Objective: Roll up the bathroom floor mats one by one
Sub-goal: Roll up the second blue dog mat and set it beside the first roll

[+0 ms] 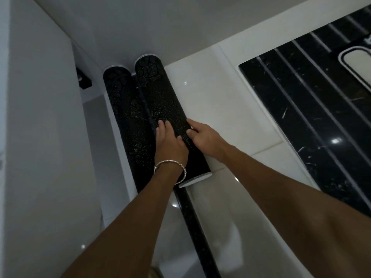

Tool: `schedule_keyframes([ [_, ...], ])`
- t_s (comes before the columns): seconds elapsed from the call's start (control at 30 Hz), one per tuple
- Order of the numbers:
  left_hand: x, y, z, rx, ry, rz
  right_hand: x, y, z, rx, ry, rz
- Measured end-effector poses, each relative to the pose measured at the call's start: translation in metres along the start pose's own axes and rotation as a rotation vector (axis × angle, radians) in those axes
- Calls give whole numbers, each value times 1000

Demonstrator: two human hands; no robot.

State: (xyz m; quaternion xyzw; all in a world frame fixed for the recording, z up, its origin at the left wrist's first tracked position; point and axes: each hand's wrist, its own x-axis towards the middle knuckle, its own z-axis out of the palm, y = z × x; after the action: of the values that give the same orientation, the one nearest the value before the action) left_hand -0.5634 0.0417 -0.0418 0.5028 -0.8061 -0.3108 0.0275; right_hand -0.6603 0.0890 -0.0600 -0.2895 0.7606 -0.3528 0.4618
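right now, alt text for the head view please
Both hands rest on a rolled black mat, the left hand flat on top, the right hand against its side. A second rolled mat lies beside it along the white wall.

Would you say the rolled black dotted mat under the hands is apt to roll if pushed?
Probably: the rolled black dotted mat is a cylinder on glossy white tiles, free on its right. Leftwards, the second black roll beside it likely blocks it. It looks firm under the left hand and right hand.
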Motion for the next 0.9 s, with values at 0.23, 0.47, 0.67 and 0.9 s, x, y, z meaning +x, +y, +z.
schedule_keyframes([
  [0.23,-6,9,-7,173,12,58,-25,3,-22,-35,-13,-17],
  [0.47,-12,62,6,315,-102,235,-65,18,-67,-116,56,-13],
  [0.67,-6,131,22,449,-236,320,-107,30,-133,-197,193,47],
  [0.9,-2,268,-34,581,-182,591,-155,-33,-244,-277,406,37],
])
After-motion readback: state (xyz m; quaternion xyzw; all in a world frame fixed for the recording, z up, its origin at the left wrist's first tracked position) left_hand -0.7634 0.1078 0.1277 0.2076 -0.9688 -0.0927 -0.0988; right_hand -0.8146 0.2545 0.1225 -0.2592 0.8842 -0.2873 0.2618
